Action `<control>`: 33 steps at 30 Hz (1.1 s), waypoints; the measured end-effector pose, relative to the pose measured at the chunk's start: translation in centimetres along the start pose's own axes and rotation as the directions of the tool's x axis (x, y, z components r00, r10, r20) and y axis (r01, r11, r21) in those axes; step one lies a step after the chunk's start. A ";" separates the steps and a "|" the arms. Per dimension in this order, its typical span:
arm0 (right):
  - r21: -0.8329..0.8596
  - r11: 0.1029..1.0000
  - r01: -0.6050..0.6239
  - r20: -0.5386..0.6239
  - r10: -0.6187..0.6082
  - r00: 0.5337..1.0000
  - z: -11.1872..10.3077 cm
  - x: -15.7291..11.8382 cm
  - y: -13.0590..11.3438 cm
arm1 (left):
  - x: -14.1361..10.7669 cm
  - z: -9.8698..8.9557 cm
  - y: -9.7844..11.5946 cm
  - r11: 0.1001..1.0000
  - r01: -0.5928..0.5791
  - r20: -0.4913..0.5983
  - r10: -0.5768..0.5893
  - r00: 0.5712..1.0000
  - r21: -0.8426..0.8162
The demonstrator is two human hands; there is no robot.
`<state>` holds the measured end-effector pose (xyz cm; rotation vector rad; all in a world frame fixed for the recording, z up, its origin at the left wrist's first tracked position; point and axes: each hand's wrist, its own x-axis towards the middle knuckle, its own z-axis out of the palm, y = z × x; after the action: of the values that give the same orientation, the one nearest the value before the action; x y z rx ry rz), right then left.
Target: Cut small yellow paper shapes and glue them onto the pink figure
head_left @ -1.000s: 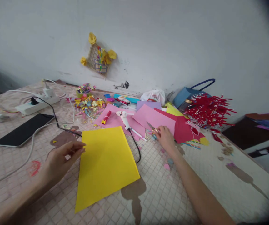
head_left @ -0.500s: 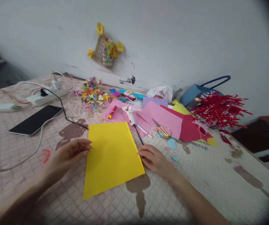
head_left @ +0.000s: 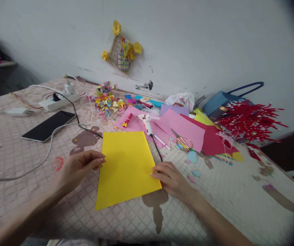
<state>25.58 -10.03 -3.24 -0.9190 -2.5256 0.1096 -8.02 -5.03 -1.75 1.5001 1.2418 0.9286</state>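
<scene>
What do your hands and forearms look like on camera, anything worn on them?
The left hand and right hand wear no gloves. The left forearm and right forearm show no sleeve, watch or bracelet. I can make out no rings.

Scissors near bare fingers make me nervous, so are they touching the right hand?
Apart. The head view shows it: the scissors lie beyond the right hand, with a strip of tabletop visible between handles and fingers.
</scene>
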 end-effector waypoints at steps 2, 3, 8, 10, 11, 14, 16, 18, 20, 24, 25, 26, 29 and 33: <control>0.004 1.000 -0.004 0.004 0.004 1.000 -0.1 -0.1 -0.2 | -0.1 -0.1 -0.3 0.990 -0.061 -0.050 0.068 0.996 0.128; 0.004 1.000 -0.009 0.002 0.009 1.000 -0.1 -0.2 -0.3 | -0.1 -0.2 -0.5 0.977 -0.082 -0.073 0.098 0.993 0.197; -0.018 1.000 -0.019 -0.029 0.018 0.999 0.2 -0.4 -0.6 | -0.6 -0.6 -0.4 0.850 -0.121 -0.059 0.176 0.983 0.513; -0.018 0.999 -0.029 -0.032 0.028 0.999 0.3 -0.3 -0.7 | -1.3 -0.4 0.2 0.784 -0.259 0.054 0.278 0.959 0.565; -0.015 0.999 -0.036 -0.035 0.036 0.999 0.3 -0.2 -0.8 | -1.8 -0.2 0.5 0.745 -0.342 0.105 0.348 0.932 0.573; 0.010 0.998 -0.067 -0.083 0.068 0.994 0.3 -0.1 -1.1 | -3.8 1.0 0.9 0.626 -0.525 0.265 0.464 0.845 0.577; 0.036 0.996 -0.079 -0.099 0.082 0.992 0.3 -0.1 -1.2 | -5.0 2.0 0.6 0.565 -0.595 0.379 0.461 0.803 0.572; 0.063 0.996 -0.059 -0.083 0.064 0.994 0.2 -0.1 -1.2 | -5.8 2.9 0.2 0.532 -0.632 0.434 0.460 0.774 0.564; 0.081 0.996 -0.030 -0.063 0.035 0.997 0.1 -0.1 -1.2 | -6.2 3.5 -0.3 0.533 -0.627 0.435 0.453 0.778 0.568; 0.082 0.995 -0.053 -0.073 0.059 0.996 -0.2 -0.2 -1.3 | -6.2 3.5 -0.8 0.541 -0.619 0.411 0.465 0.784 0.569; 0.078 0.995 -0.064 -0.069 0.069 0.995 -0.2 -0.3 -1.3 | -6.1 3.4 -1.0 0.538 -0.622 0.407 0.473 0.781 0.569; 0.074 0.995 -0.065 -0.066 0.070 0.995 -0.3 -0.3 -1.4 | -6.0 3.2 -1.1 0.536 -0.622 0.400 0.480 0.781 0.571; 0.071 0.997 -0.009 -0.050 0.013 0.999 -0.3 -0.5 -1.3 | -5.8 2.3 -1.6 0.545 -0.608 0.379 0.481 0.791 0.577; 0.067 0.997 0.030 -0.090 -0.024 0.996 0.1 -0.8 -1.2 | -6.0 1.4 -2.0 0.592 -0.578 0.357 0.456 0.815 0.563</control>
<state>25.36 -11.42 -3.40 -0.8438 -2.4360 0.1431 -8.38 -11.11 -3.92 2.5640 1.0439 0.7082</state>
